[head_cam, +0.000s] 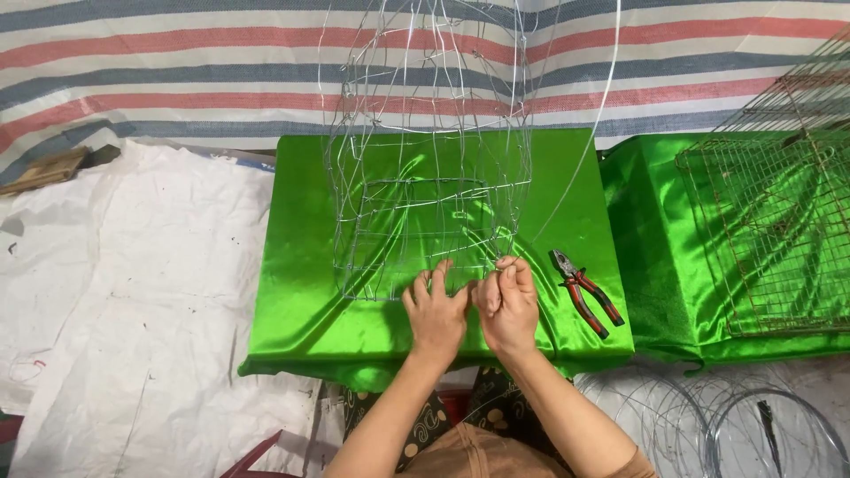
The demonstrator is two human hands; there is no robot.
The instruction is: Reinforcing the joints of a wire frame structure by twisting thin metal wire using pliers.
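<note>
- Currently both hands, left hand (pixel 436 312) and right hand (pixel 506 301), pinch the wire frame's (pixel 429 177) lower edge.
- Cut wire ends at the grip could prick fingers.
- Pliers (pixel 586 292) lie just right of the grip; a loose strand could spring back.

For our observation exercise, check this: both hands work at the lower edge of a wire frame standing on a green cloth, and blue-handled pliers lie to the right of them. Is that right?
Not quite. The pliers have red and black handles, not blue, as the head view shows. The rest holds: the left hand and right hand work at the lower edge of the wire frame standing on the green cloth, and the pliers lie to their right.
</note>
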